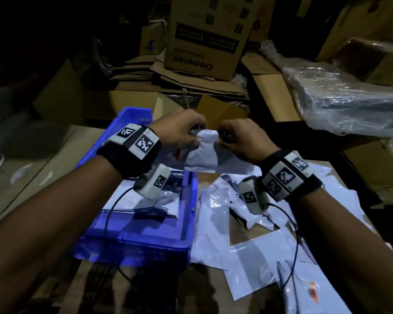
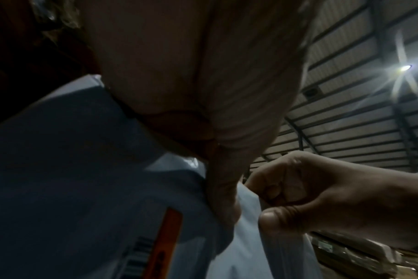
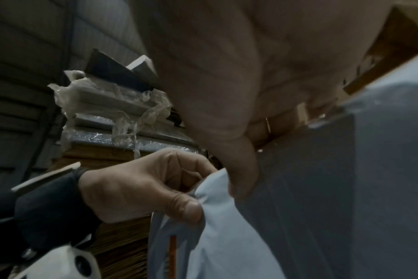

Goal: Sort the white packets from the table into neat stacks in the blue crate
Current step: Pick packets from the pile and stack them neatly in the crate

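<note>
one white packet (image 1: pixel 204 152) is held in the air over the far end of the blue crate (image 1: pixel 132 236), its top edge pinched by left hand (image 1: pixel 179 130) and right hand (image 1: pixel 241 141), fingers curled tight. step judged: straightening before stacking. next: lowered flat onto the stack (image 1: pixel 145 200) in the crate. loose packets (image 1: pixel 247 252) are left on the table.

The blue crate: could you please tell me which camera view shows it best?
The head view: the blue crate lies below the left hand, its rim, walls and the packets inside all visible. Neither wrist view shows it; both are filled by hands and the held white packet.

One blue crate (image 1: pixel 132 236), two hands.
</note>
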Available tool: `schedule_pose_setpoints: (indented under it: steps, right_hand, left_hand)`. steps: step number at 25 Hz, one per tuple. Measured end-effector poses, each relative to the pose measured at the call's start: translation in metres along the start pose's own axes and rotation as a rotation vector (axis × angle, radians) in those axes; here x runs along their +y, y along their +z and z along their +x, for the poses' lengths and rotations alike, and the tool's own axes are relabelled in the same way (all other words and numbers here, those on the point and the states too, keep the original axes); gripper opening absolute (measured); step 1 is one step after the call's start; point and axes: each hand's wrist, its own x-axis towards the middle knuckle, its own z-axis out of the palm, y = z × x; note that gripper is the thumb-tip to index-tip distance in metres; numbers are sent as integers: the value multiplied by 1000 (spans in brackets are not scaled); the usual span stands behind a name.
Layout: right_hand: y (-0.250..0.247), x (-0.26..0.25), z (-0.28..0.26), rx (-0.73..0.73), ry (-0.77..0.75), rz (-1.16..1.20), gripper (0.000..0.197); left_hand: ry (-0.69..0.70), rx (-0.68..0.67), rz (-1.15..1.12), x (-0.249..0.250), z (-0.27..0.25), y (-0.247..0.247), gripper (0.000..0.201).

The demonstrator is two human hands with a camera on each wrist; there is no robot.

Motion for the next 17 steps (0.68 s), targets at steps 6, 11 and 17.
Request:
schedule_pose_setpoints:
  steps: [6,11,17]
  right_hand:
    - [20,-66,46,-129,-36,44,9]
    - [68,-117,99,-315,4,-6,25]
    - [153,-142,134,-532,188,-5,43]
  left_hand:
    - [-180,199,70,-81,-75,-11,44]
    - [-457,-51,271,-171,-137,-23,47]
    - [-431,-304,365,-244,-156,1,65]
